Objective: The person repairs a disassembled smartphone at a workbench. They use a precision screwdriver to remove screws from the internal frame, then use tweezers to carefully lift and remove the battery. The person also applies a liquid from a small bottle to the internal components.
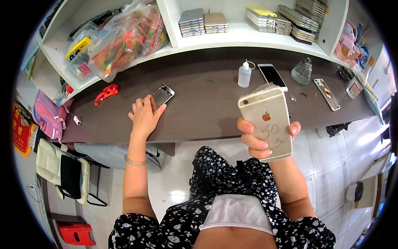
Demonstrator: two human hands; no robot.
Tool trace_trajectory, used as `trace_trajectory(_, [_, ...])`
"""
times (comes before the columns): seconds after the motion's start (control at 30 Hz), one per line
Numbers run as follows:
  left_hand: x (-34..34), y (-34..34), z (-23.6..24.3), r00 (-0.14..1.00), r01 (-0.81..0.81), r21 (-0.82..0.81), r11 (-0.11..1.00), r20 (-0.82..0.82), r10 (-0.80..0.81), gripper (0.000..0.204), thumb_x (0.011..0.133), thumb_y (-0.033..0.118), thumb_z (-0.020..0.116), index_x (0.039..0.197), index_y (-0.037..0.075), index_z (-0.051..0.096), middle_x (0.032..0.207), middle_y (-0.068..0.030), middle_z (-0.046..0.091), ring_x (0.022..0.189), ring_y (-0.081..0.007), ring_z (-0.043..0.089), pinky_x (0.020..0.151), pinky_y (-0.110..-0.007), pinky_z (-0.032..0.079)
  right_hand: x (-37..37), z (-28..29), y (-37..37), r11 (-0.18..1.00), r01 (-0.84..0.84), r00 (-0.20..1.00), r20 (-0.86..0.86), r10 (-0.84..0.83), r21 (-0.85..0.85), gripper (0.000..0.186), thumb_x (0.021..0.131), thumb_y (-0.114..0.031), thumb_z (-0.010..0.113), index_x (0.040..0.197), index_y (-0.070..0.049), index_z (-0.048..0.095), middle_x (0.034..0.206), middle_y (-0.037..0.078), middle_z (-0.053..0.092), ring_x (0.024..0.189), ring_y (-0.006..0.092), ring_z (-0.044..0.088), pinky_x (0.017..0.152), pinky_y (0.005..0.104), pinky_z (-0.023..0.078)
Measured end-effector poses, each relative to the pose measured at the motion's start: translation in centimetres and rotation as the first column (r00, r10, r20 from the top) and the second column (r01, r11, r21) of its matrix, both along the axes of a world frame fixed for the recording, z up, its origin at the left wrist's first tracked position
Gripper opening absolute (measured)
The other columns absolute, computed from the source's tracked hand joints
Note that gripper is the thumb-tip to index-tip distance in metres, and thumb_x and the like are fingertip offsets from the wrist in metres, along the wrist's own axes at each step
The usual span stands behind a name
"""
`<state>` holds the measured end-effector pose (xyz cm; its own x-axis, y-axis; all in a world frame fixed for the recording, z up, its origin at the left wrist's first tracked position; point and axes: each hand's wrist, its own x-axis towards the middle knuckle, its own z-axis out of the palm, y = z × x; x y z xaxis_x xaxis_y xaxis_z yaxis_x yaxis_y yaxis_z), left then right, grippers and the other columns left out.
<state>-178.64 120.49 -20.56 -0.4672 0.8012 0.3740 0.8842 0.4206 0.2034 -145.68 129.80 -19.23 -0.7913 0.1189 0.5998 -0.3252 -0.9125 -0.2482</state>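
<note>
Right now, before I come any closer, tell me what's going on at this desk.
A person is handling phones at a dark desk. The right hand holds a pale phone up off the desk, its back and camera facing the view. The left hand is at an opened phone lying on the desk, parts exposed at its far end. Farther right, a squeeze bottle stands beside a white phone with a dark screen.

A: How's the desk (195,108) finished?
B: Dark wood-look top, smooth, mostly matt.
A: Anything shinier spotted?
B: Yep, toward the far edge clear glass is seen in the flask (302,74), glossy black on the white phone (272,75).
A: And the held gold phone (265,122)?
B: Backed in satin metal, apparently.
</note>
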Motion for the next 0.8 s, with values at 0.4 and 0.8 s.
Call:
trace_trajectory(0.4, [6.7,0.6,5.6,0.702,0.545,0.392,0.741,0.269,-0.659,0.048,0.093,0.037,0.056,0.126,0.003,0.056,0.124,-0.0137,0.055,0.121,-0.0287,0.047,0.102,-0.040,0.036,-0.4,-0.7,-1.3,0.998,0.037,0.991,0.130,-0.043,0.051,0.090,0.066,-0.030,0.070,0.139,0.002,0.030,0.113,0.024,0.043,0.068,0.0178,0.045,0.048,0.0263,0.042])
trace_trajectory(0.8, [14.8,0.3,9.2,0.335,0.685,0.622,0.380,0.194,-0.922,0.015,0.069,-0.005,0.076,0.081,0.001,0.070,0.083,-0.0096,0.066,0.071,-0.0152,0.063,0.064,-0.026,0.052,0.9,-0.8,-2.3,0.907,0.225,0.875,0.336,-0.348,0.355,0.095,0.065,-0.035,0.073,0.138,0.006,0.029,0.111,0.021,0.045,0.068,0.0138,0.045,0.046,0.0246,0.039])
